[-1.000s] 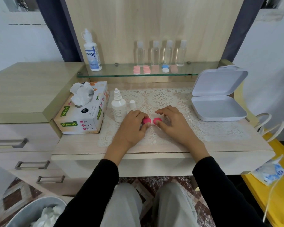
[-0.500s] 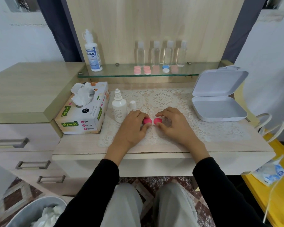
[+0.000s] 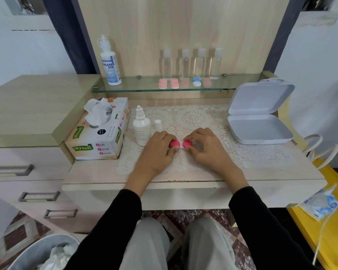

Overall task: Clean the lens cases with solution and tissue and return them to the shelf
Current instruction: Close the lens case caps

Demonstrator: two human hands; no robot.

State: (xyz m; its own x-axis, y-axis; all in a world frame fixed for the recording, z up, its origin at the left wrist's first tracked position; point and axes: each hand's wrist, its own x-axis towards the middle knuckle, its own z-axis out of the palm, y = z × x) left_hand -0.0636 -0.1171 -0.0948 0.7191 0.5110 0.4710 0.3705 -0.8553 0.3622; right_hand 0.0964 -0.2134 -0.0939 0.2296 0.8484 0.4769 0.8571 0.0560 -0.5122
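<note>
A pink lens case (image 3: pixel 180 143) with two round caps lies on the lace mat (image 3: pixel 193 117) in the middle of the desk. My left hand (image 3: pixel 156 152) pinches its left cap, and my right hand (image 3: pixel 205 149) pinches its right cap. An uncapped white solution bottle (image 3: pixel 141 126) stands just left of my left hand, its small white cap (image 3: pixel 158 124) beside it. The Mysoft tissue box (image 3: pixel 100 133) sits at the left with a tissue sticking out. Several more lens cases (image 3: pixel 174 83), pink and one blue-white (image 3: pixel 196 82), rest on the glass shelf (image 3: pixel 144 88).
A tall Dream Eye bottle (image 3: pixel 109 63) and several clear small bottles (image 3: pixel 192 63) stand on the shelf. An open white plastic box (image 3: pixel 260 115) lies at the desk's right. A grey bin (image 3: pixel 41 252) with used tissues is at the lower left. Drawers (image 3: pixel 27 172) are on the left.
Both hands stay on the pink case's caps; the fingers shift only slightly. Nothing else has moved.
</note>
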